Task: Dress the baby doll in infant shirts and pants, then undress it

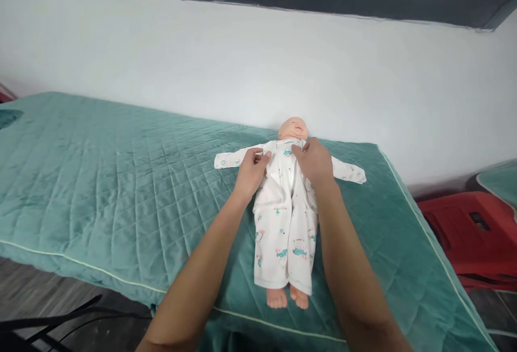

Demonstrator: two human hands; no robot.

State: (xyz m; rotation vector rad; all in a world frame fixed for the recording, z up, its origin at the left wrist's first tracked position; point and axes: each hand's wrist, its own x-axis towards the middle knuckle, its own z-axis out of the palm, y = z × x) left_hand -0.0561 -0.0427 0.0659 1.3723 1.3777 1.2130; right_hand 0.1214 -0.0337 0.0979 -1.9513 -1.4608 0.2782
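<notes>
1. Beyond both hands I see a white wall above the green quilted cover.
2. My left hand holds thumb and fingers apart at the white garment; I can't tell whether my right hand pinches it.
3. Beneath them lies the doll, face up.

The person's bare left hand and bare right hand are rounded; the smooth, bare left forearm and bare right forearm taper wristward.

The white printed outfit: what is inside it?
A doll. Its head and bare feet show; its torso, arms and legs cannot be seen because the outfit covers them.
</notes>
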